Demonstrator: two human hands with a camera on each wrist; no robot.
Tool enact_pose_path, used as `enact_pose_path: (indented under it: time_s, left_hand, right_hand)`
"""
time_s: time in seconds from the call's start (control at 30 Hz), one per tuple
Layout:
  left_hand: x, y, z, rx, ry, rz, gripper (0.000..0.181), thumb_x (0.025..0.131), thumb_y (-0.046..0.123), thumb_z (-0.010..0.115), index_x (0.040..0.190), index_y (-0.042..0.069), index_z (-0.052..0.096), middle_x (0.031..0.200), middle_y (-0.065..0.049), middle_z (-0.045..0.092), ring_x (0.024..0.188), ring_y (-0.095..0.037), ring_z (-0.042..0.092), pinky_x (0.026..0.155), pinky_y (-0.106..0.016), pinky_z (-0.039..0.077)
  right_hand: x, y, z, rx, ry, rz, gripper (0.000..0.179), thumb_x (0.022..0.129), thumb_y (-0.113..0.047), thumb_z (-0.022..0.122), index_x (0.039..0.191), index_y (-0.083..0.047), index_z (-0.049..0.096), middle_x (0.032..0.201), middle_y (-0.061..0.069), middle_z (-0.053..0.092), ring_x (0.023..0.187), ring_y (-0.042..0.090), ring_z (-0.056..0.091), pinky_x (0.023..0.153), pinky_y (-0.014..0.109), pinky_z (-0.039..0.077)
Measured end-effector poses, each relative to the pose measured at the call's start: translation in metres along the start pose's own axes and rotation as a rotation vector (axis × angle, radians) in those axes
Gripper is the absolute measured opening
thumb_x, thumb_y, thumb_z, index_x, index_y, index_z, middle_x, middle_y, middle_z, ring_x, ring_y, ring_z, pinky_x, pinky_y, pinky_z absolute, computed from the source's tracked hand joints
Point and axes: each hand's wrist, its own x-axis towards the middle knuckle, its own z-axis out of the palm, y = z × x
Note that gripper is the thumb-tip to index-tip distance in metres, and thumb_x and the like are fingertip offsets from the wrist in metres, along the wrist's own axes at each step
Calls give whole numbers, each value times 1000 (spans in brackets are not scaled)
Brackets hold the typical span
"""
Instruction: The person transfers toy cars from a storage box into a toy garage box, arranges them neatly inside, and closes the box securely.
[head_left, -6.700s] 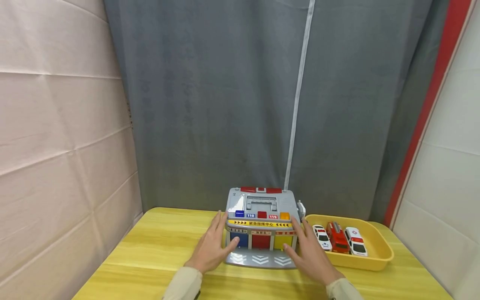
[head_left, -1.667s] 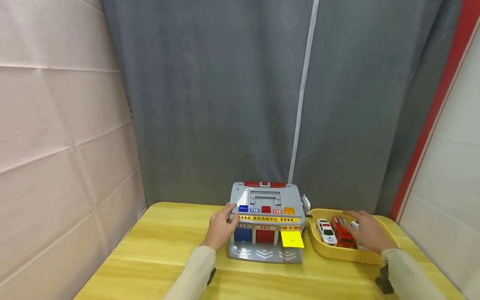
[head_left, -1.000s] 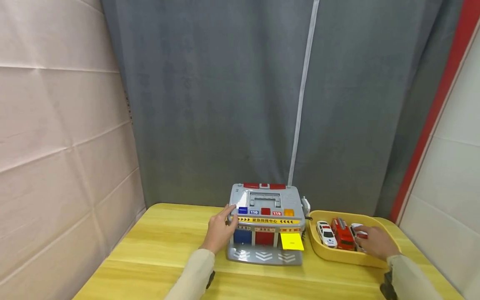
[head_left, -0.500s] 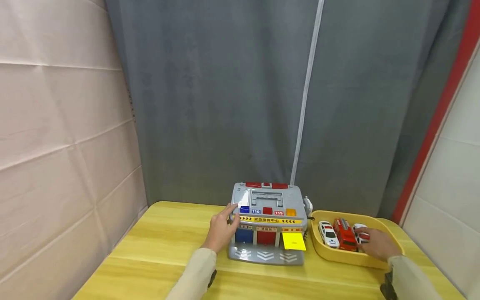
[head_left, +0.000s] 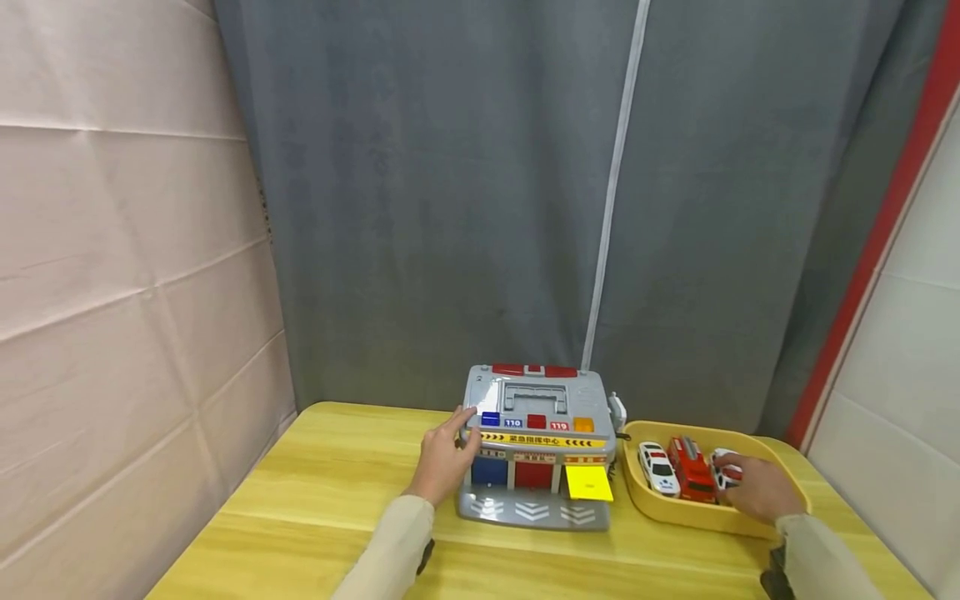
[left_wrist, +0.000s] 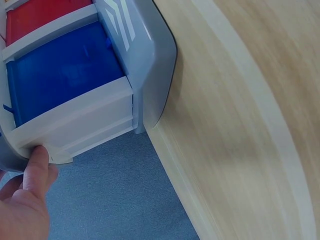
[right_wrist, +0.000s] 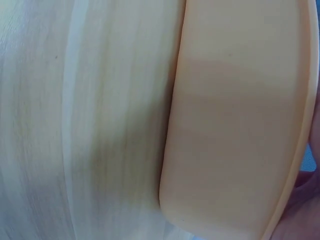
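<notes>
A grey toy emergency garage [head_left: 525, 500] stands on the table with a blue door [head_left: 490, 472], a red door [head_left: 533, 476] and a raised yellow door [head_left: 588, 482]. My left hand [head_left: 441, 460] grips its front left roof corner, index finger on top and thumb at the front edge. In the left wrist view, a digit of that hand [left_wrist: 30, 195] presses the side wall under the eave. At the right, my right hand [head_left: 761, 490] pinches a white toy ambulance [head_left: 724, 471] inside the yellow tray [head_left: 705, 521]; the hand partly hides it.
Left of the ambulance in the tray lie a red toy fire engine [head_left: 692, 471] and a white toy police car [head_left: 659, 471]. A white piece [head_left: 617, 411] juts from the garage's right side. Behind the table [head_left: 322, 500] hangs a grey curtain [head_left: 420, 208].
The yellow door has swung up since the earliest frame. My right hand has left the garage, reached into the tray and closed on the ambulance. My left hand stays at the garage's left corner.
</notes>
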Motion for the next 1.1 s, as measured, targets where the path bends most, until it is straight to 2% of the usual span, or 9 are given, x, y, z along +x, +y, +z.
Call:
enact_pose_path:
  time_s: [0.27, 0.53, 0.67, 0.8, 1.0, 1.1]
  left_hand:
    - [-1, 0, 0, -4, -7, -9, 40, 97, 29, 61, 134, 13, 65, 146, -20, 56, 132, -42, 57, 110, -53, 47]
    - [0, 1, -2, -2, 3, 0, 40, 96, 27, 61, 134, 12, 65, 145, -21, 56, 132, -42, 57, 109, -52, 48]
    - [0, 1, -2, -12, -2, -12, 40, 96, 28, 61, 134, 13, 65, 146, -20, 55, 132, -42, 57, 109, -52, 48]
    - [0, 2, -1, -10, -14, -23, 41, 97, 29, 60, 134, 14, 65, 147, -19, 55, 134, -40, 56, 110, -52, 47]
    - [-1, 2, -2, -8, -22, -22, 40, 96, 28, 61, 134, 14, 65, 147, -19, 55, 134, -41, 56, 111, -53, 46]
    - [0, 2, -3, -6, -25, -23, 40, 97, 29, 60, 134, 15, 65, 147, -19, 55, 134, -41, 55, 111, -53, 46]
  right_hand:
    - [-1, -4, -5, -8, 35, -12, 52, 74, -23, 80, 117, 1, 68, 88, 20, 71, 76, 28, 60, 73, 51, 55]
    - [1, -14, -14, -35, 96, -83, 48, 74, -21, 79, 115, 2, 69, 91, 24, 71, 77, 31, 60, 77, 60, 55]
    - [-1, -18, -19, -39, 106, -74, 48, 74, -21, 79, 115, 1, 69, 91, 23, 71, 77, 30, 60, 78, 60, 55]
    - [-5, -23, -27, -30, 114, -66, 50, 75, -22, 80, 117, 1, 68, 95, 27, 71, 80, 35, 63, 81, 64, 54]
    - [-12, -42, -36, -19, 147, -93, 49, 74, -22, 81, 117, 0, 69, 101, 32, 69, 88, 45, 65, 82, 65, 53]
    - [-16, -55, -40, -3, 146, -120, 50, 74, -22, 81, 118, -2, 70, 102, 30, 70, 87, 41, 66, 81, 63, 54]
